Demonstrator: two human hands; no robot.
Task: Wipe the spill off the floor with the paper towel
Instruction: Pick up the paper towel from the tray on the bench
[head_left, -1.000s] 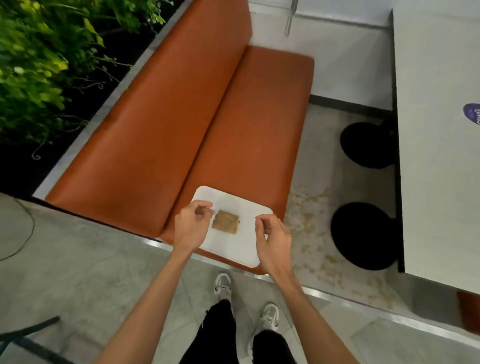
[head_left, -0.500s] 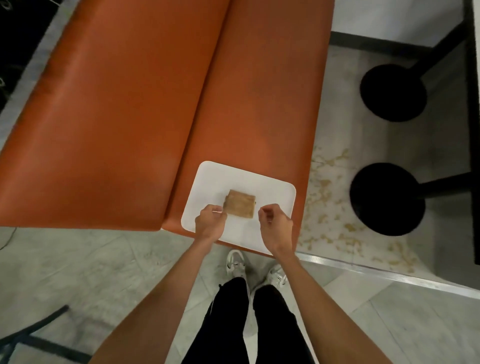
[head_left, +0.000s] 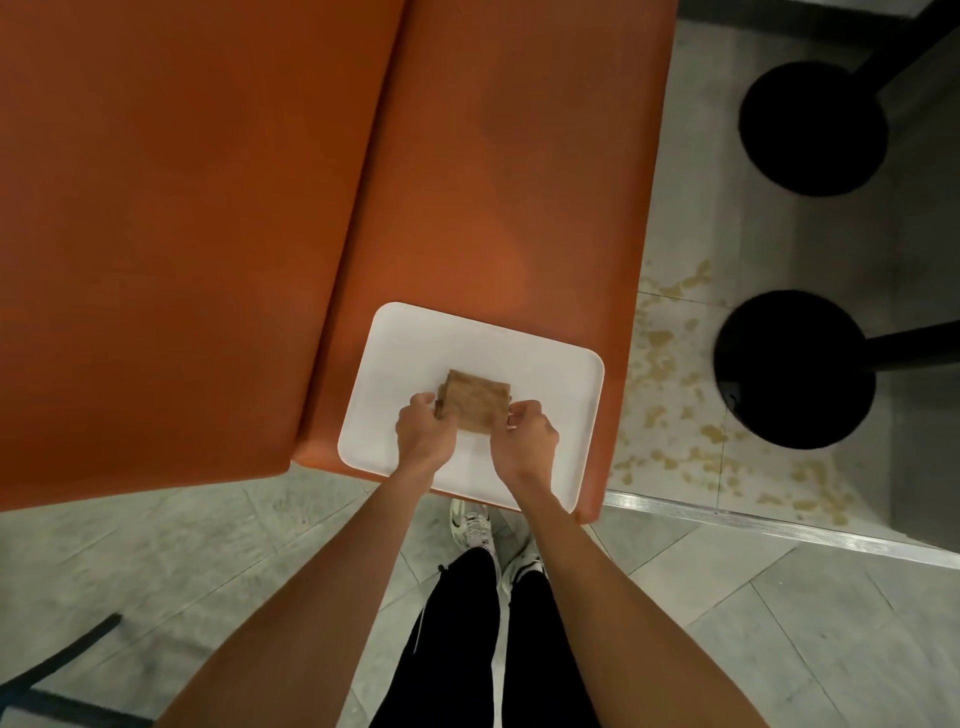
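Observation:
A folded brown paper towel (head_left: 475, 402) lies on a white tray (head_left: 545, 374) at the near end of the orange bench seat. My left hand (head_left: 423, 431) pinches the towel's left edge and my right hand (head_left: 530, 436) pinches its right edge. The spill (head_left: 670, 374) is a scatter of yellowish splotches on the grey floor to the right of the bench, between the bench and the black table bases.
The orange bench (head_left: 493, 182) fills the upper left. Two round black table bases (head_left: 795, 369) (head_left: 813, 127) stand on the floor at right. A metal threshold strip (head_left: 779, 522) runs across the floor. My shoes (head_left: 472, 525) are just below the tray.
Both hands have closed in from beside the towel and now pinch its two side edges. The camera has moved nearer and looks more steeply down.

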